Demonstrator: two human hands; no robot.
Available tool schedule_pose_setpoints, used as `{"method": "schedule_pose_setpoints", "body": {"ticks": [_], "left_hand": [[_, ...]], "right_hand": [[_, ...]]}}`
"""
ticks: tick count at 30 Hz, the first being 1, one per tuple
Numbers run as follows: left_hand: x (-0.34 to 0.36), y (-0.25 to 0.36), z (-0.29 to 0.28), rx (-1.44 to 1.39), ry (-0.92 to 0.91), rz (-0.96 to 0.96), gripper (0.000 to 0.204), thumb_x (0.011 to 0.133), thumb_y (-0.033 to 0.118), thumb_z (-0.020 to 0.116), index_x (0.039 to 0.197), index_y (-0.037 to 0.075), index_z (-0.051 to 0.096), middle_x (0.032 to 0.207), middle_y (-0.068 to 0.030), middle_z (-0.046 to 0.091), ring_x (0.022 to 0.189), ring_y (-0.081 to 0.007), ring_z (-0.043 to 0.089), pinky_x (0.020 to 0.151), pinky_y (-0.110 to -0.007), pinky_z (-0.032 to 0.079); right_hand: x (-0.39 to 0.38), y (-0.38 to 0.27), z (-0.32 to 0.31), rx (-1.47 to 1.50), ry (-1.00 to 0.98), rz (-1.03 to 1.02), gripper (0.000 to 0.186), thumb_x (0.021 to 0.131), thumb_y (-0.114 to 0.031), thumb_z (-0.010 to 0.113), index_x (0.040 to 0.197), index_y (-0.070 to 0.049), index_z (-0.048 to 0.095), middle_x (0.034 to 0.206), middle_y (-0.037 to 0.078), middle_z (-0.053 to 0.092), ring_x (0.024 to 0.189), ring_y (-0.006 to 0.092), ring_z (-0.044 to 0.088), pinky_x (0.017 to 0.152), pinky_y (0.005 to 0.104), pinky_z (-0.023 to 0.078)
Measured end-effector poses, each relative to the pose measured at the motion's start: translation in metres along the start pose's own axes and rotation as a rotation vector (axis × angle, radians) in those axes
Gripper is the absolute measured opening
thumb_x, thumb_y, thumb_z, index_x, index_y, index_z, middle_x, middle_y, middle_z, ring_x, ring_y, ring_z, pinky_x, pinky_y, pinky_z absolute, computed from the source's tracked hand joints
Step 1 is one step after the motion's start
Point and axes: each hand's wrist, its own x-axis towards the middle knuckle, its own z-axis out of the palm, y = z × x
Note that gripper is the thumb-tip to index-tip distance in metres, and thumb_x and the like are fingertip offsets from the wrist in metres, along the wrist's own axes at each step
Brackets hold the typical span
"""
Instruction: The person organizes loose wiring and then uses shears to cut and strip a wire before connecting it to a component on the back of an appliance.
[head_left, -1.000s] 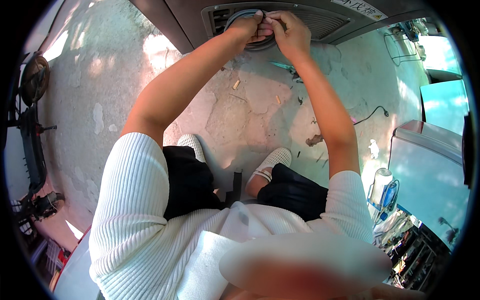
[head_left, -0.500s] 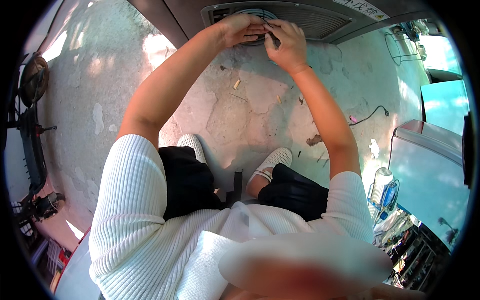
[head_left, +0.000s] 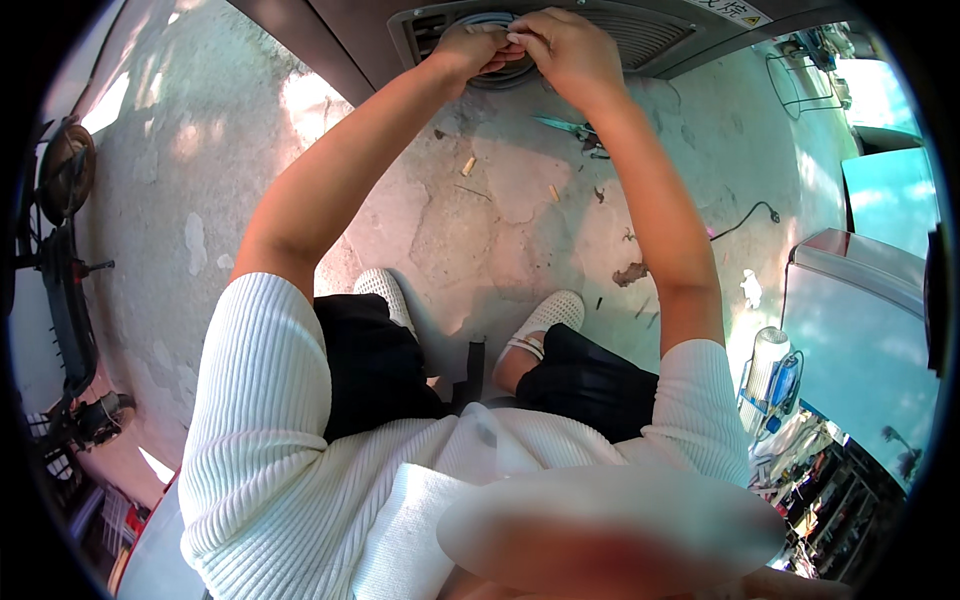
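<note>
At the top of the head view, a coiled grey cable or hose [head_left: 495, 80] sits against the vented panel [head_left: 655, 45] of a dark cabinet [head_left: 330, 40]. My left hand [head_left: 468, 52] lies over the coil, fingers curled together and meeting those of my other hand. My right hand [head_left: 575, 58] is bent at the coil's right, thumb and index closed at my left fingertips. Whatever is pinched there is too small and too covered to make out. Below the hands, a tool with teal parts [head_left: 568, 127] rests on the concrete floor [head_left: 470, 240].
At left stands a dark wheeled machine [head_left: 75, 300]. On the right are a wire rack [head_left: 800, 85], pale appliances [head_left: 860, 330], a cylindrical blue-and-white device [head_left: 770, 375] and a dark cord [head_left: 745, 220]. My sandalled feet [head_left: 540, 320] are on the floor below.
Since half a second ago my right hand has risen and its fingertips have closed up with my left's. A thin black strand seen between them earlier is now hidden.
</note>
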Motion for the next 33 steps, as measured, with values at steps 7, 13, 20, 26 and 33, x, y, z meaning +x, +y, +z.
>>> {"method": "schedule_pose_setpoints", "body": {"ticks": [7, 13, 20, 26, 33], "left_hand": [[0.005, -0.007, -0.002, 0.074, -0.018, 0.046, 0.02, 0.094, 0.023, 0.052, 0.094, 0.012, 0.068, 0.091, 0.0017, 0.068, 0.087, -0.0054, 0.06, 0.071, -0.019, 0.041], [0.0, -0.002, 0.003, 0.054, 0.003, 0.03, 0.017, 0.093, 0.018, 0.05, 0.095, 0.013, 0.067, 0.087, 0.0043, 0.066, 0.085, -0.0037, 0.061, 0.066, -0.021, 0.038], [-0.008, 0.018, -0.003, -0.044, 0.025, -0.22, 0.018, 0.095, 0.018, 0.049, 0.101, 0.014, 0.066, 0.084, 0.0086, 0.064, 0.088, -0.0032, 0.062, 0.072, -0.022, 0.04], [-0.012, 0.039, -0.012, -0.432, -0.068, -0.435, 0.015, 0.096, 0.018, 0.05, 0.096, 0.012, 0.065, 0.084, 0.0072, 0.068, 0.081, -0.0025, 0.065, 0.074, -0.022, 0.045], [-0.003, 0.05, -0.014, -0.713, -0.083, -0.484, 0.014, 0.095, 0.01, 0.049, 0.091, 0.005, 0.062, 0.086, -0.0025, 0.069, 0.076, -0.0105, 0.067, 0.066, -0.023, 0.055]], "right_hand": [[0.012, 0.012, 0.012, -0.154, 0.051, -0.108, 0.002, 0.073, -0.011, 0.062, 0.074, -0.009, 0.061, 0.079, 0.006, 0.061, 0.079, 0.0259, 0.061, 0.066, 0.0376, 0.049], [0.012, 0.018, 0.023, -0.055, 0.127, 0.024, 0.003, 0.076, -0.011, 0.061, 0.076, -0.008, 0.06, 0.08, 0.008, 0.061, 0.079, 0.0292, 0.06, 0.067, 0.0406, 0.048], [0.0, 0.038, 0.035, 0.07, 0.081, 0.345, 0.011, 0.081, -0.017, 0.062, 0.081, -0.006, 0.062, 0.086, 0.013, 0.063, 0.083, 0.0326, 0.061, 0.071, 0.041, 0.048], [-0.019, 0.059, 0.043, -0.043, 0.002, 0.322, 0.019, 0.081, -0.029, 0.066, 0.086, -0.01, 0.066, 0.074, 0.004, 0.066, 0.067, 0.0205, 0.065, 0.061, 0.0321, 0.05], [-0.028, 0.03, 0.051, 0.045, -0.14, 0.49, 0.013, 0.08, -0.022, 0.064, 0.084, -0.011, 0.066, 0.083, 0.011, 0.068, 0.077, 0.029, 0.066, 0.067, 0.0393, 0.051]]}}
